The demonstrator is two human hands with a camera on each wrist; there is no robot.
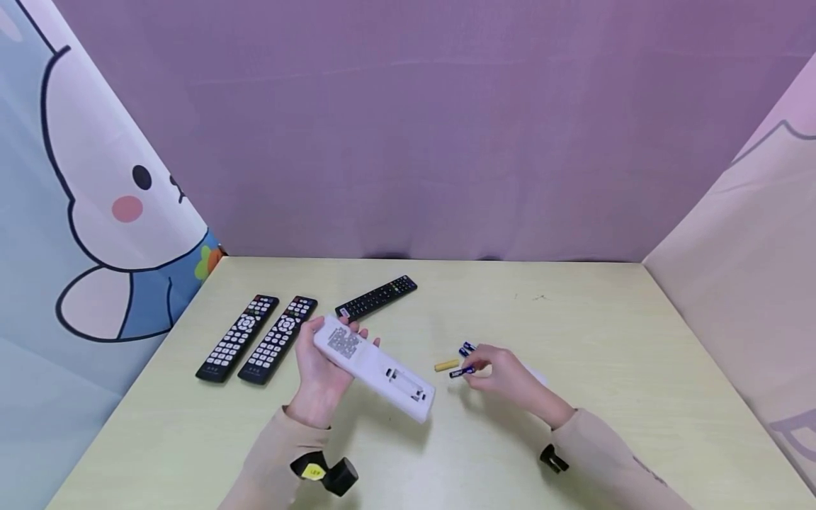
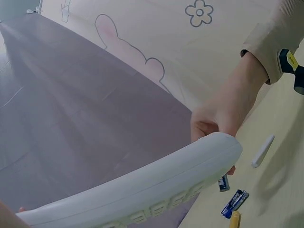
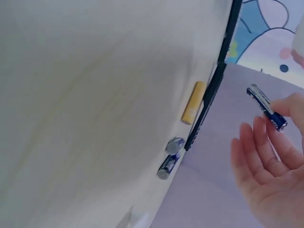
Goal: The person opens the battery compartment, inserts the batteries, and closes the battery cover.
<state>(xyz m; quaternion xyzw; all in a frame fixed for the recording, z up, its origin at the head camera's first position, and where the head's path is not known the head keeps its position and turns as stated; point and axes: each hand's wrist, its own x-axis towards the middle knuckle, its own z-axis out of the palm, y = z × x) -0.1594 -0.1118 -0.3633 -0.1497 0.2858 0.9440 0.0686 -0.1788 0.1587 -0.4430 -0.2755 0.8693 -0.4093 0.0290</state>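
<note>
A white remote control (image 1: 372,365) lies back side up in my left hand (image 1: 321,386), which grips it around its upper end in the head view. Its uncovered battery bay (image 1: 405,384) shows metal contacts. Just right of the remote's lower end, my right hand (image 1: 506,379) pinches a dark blue battery (image 3: 266,107) between thumb and fingers, apart from the remote. On the table near those fingertips are a yellow battery (image 1: 446,365) and two blue batteries (image 1: 467,348). A small white strip, perhaps the battery cover (image 2: 262,151), lies beyond, partly hidden by the right hand in the head view.
Two black remotes (image 1: 238,338) (image 1: 278,340) lie side by side at the table's left. A third black remote (image 1: 376,297) lies behind the left hand. Purple cloth (image 1: 408,142) hangs along the table's back edge, with printed cloths at both sides.
</note>
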